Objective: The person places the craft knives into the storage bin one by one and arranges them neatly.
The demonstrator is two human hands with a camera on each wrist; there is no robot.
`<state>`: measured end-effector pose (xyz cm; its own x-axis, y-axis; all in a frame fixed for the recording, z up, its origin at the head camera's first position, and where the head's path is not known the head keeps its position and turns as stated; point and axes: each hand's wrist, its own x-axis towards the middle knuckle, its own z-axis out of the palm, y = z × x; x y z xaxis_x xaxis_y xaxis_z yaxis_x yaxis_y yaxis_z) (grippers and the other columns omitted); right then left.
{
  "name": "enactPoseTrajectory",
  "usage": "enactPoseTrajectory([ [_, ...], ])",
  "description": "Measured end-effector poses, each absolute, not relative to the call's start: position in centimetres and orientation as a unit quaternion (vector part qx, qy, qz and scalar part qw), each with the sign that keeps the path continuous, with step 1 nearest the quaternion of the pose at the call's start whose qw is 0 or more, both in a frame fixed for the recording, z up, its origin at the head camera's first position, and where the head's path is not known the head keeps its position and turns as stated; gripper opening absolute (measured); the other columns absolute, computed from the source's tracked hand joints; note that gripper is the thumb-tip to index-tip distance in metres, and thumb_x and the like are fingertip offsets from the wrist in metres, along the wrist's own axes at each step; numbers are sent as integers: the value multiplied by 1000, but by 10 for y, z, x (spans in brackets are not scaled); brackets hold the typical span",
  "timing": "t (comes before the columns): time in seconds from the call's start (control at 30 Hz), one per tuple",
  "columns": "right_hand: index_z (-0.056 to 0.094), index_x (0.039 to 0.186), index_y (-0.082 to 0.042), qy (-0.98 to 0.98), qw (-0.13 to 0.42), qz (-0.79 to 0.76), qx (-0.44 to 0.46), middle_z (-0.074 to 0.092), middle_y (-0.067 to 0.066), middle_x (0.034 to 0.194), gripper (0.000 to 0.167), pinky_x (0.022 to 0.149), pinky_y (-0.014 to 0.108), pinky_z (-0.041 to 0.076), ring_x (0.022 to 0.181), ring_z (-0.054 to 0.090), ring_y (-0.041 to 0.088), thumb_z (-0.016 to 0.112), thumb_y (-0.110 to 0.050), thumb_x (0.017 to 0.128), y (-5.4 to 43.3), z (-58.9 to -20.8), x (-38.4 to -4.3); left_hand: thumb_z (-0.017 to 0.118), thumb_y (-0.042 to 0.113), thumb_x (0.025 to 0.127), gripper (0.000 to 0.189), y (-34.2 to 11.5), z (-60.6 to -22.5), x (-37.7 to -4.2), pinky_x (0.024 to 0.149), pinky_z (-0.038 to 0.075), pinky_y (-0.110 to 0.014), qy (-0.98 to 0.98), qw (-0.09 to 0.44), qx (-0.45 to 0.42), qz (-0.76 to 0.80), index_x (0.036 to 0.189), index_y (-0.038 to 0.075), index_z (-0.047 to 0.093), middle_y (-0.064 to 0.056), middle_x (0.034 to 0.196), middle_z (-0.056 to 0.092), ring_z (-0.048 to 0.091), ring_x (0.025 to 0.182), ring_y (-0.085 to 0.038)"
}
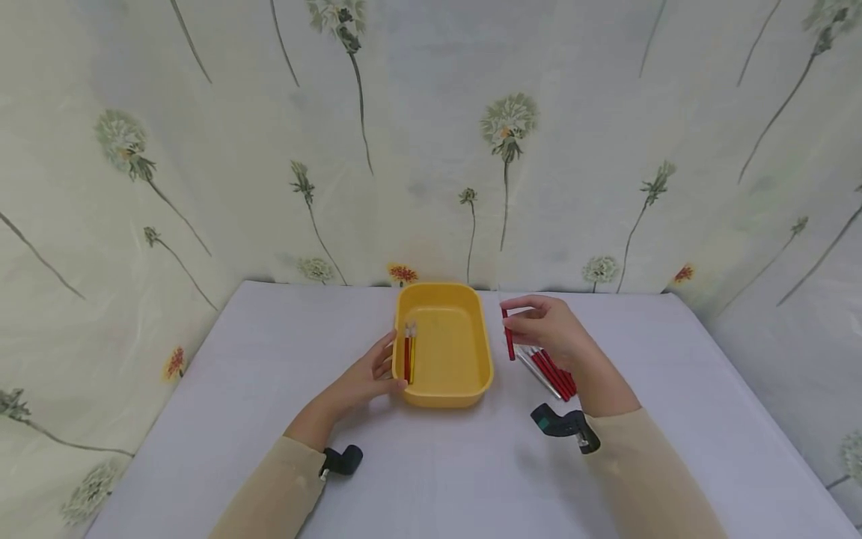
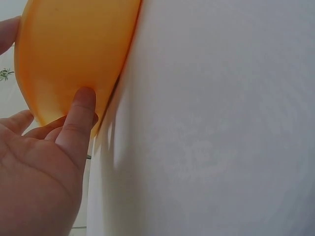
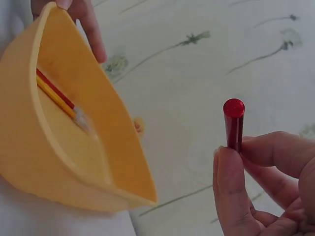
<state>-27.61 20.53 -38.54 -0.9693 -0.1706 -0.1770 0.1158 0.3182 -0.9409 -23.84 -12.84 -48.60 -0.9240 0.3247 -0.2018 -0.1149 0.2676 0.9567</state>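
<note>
A yellow plastic basin (image 1: 444,359) stands on the white table. Its left side is held by my left hand (image 1: 369,372), thumb at the near rim and fingers along the outer wall. Inside, against the left wall, lie a red paintbrush (image 1: 407,359) and a yellow paintbrush (image 1: 413,361), their pale tips toward the back. To the right of the basin, my right hand (image 1: 548,326) pinches another red paintbrush (image 3: 234,125) between thumb and fingers, upright above the table. Its glossy round handle end faces the right wrist camera. Below that hand is a pile of red brushes (image 1: 554,373).
A silver-handled brush (image 1: 539,374) lies at the left of the pile, which the right hand and forearm partly cover. A curtain with dandelion prints (image 1: 431,150) hangs behind the table (image 1: 431,479). Each wrist wears a black camera mount (image 1: 566,425).
</note>
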Motion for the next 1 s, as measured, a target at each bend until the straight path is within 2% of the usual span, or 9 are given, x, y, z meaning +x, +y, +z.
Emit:
enactPoseTrajectory([
  [0.23, 62, 131, -4, 793, 141, -592, -14, 63, 25, 126, 39, 85, 33, 58, 109, 67, 37, 70, -11, 94, 175, -395, -287, 79, 27, 87, 96, -128, -482, -237, 117, 30, -49, 775, 181, 69, 601, 161, 30, 18, -6, 164, 27, 30, 149, -28],
  [0.6, 60, 131, 2, 764, 175, -621, -4, 65, 24, 123, 39, 83, 33, 59, 105, 69, 37, 69, -4, 94, 129, -415, -296, 79, 25, 88, 95, -128, -482, -237, 117, 29, -47, 767, 182, 73, 611, 161, 30, 18, -7, 164, 27, 30, 149, -27],
  [0.77, 65, 128, -1, 770, 175, -614, 15, 68, 18, 117, 36, 81, 33, 60, 94, 72, 29, 71, -5, 93, 114, -425, -298, 78, 24, 88, 95, -128, -483, -237, 118, 28, -47, 764, 186, 75, 613, 161, 31, 18, -7, 164, 27, 30, 149, -27],
  [1.0, 70, 120, -3, 786, 172, -593, 20, 70, 16, 106, 29, 76, 32, 61, 79, 71, 20, 72, -3, 91, 92, -439, -305, 78, 22, 89, 95, -129, -483, -237, 118, 27, -48, 758, 188, 78, 619, 161, 29, 16, -8, 164, 26, 29, 149, -28],
])
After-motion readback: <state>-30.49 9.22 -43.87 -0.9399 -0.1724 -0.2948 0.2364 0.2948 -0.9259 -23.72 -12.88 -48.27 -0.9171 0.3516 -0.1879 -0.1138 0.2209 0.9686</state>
